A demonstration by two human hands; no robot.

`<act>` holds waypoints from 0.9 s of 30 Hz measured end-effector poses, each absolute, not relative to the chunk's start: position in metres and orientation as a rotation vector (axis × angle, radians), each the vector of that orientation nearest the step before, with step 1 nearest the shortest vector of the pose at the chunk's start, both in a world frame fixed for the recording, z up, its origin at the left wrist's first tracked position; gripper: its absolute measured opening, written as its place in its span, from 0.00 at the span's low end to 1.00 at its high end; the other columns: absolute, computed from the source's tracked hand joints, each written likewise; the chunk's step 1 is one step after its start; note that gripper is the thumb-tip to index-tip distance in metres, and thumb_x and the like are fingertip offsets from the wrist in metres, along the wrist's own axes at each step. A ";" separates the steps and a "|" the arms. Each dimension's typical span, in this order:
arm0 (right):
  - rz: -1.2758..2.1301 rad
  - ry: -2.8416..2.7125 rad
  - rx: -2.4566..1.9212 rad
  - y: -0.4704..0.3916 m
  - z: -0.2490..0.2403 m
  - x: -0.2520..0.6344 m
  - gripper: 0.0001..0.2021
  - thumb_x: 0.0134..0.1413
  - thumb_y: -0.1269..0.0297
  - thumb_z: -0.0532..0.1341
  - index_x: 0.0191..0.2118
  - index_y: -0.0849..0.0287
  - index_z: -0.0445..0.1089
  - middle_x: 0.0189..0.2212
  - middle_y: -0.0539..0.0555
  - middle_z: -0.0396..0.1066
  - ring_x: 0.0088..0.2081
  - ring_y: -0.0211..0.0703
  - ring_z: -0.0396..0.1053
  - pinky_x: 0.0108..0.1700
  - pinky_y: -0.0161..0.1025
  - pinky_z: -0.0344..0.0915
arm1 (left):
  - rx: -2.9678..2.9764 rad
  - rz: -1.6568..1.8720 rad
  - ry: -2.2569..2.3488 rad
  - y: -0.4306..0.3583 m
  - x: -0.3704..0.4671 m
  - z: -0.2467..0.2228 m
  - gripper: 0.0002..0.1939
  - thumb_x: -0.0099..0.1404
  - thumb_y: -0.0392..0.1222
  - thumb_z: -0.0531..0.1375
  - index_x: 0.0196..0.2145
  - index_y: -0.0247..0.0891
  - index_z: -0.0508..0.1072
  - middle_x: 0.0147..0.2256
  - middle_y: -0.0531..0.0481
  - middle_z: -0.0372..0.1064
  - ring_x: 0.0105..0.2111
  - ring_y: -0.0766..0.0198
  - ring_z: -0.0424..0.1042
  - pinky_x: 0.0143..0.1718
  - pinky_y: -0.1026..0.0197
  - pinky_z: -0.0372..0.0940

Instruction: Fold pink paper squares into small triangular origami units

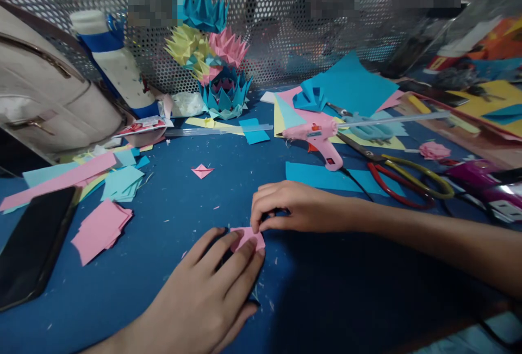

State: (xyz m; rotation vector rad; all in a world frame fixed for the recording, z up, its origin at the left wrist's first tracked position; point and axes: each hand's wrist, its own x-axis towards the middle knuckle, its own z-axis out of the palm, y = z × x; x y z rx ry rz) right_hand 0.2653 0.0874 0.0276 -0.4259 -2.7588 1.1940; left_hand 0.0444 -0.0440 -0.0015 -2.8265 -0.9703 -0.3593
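Under my left hand (216,278) lies a small pink piece of paper (246,238) on the blue tabletop. The left fingers are spread flat and press the paper down. My right hand (281,207) pinches the paper's upper right edge between thumb and fingertips; part of that edge is hidden by the fingers. Farther back sits a small folded pink paper piece (203,171), apart from both hands. To the left are a stack of pink paper squares (103,230) and a stack of light teal squares (121,182).
A pink glue gun (314,134) and scissors (391,172) lie beyond my right hand. Folded paper flowers (226,90) stand against the perforated metal panel. At left are a phone (38,245), a bottle (118,66) and a white bag (53,87). Blue paper (346,90) lies at the back.
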 end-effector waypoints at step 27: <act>0.967 -2.821 -0.516 0.075 0.019 0.262 0.08 0.67 0.62 0.58 0.41 0.59 0.72 0.39 0.52 0.71 0.42 0.40 0.68 0.38 0.33 0.59 | -2.908 -0.392 -1.058 -0.044 0.045 -0.005 0.26 0.78 0.49 0.42 0.65 0.37 0.62 0.54 0.46 0.69 0.58 0.54 0.62 0.65 0.50 0.39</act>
